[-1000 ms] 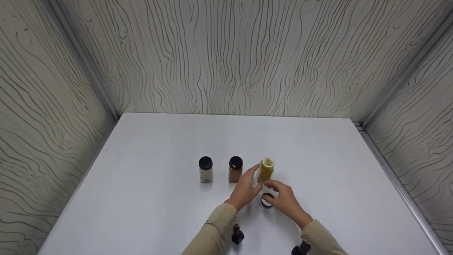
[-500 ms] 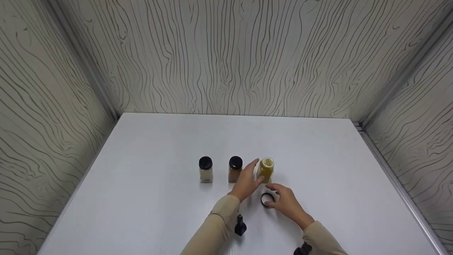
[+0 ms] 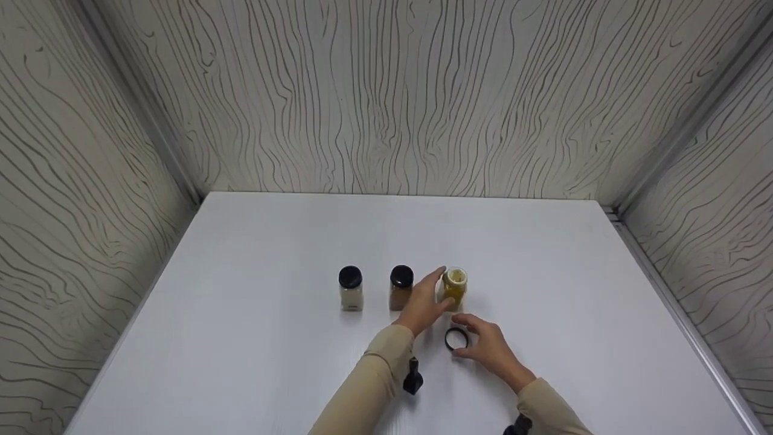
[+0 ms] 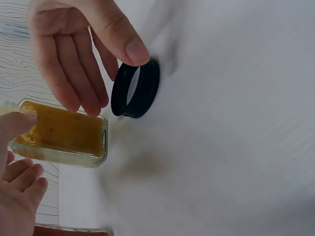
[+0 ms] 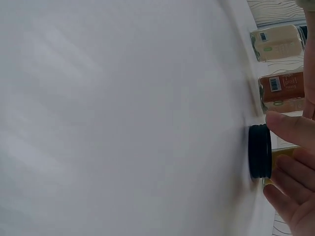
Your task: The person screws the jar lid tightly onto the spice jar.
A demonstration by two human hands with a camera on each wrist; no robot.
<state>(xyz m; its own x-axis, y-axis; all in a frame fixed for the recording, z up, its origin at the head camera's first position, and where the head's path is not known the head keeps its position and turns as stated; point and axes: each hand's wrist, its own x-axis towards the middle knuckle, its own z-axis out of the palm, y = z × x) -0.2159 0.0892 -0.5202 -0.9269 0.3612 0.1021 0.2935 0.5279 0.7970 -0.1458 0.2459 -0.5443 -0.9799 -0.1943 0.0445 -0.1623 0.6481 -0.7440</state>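
An uncapped glass spice jar [image 3: 457, 294] with yellow powder stands on the white table. My left hand [image 3: 421, 309] is at its left side, thumb near the front and fingers reaching up along it; in the left wrist view, the thumb overlaps the yellow jar [image 4: 69, 130] while the fingers stay loosely extended. In front of the jar lies its black lid [image 4: 146, 91], a white inside showing. My right hand [image 3: 490, 349] spreads thumb and fingers around the lid. The right thumb [image 4: 135, 51] appears at the rim; whether it touches is unclear.
Left of the yellow jar stand a black-capped jar of brown powder [image 3: 400, 297] and a black-capped jar of pale powder [image 3: 351, 296]. The white table [image 3: 253, 290] meets wood-patterned panels [image 3: 386, 103] at the back and sides.
My left hand has shifted up and slightly right along the yellow jar. The right thumb has moved from over the lid to its near edge. The jars and lid stay in place.
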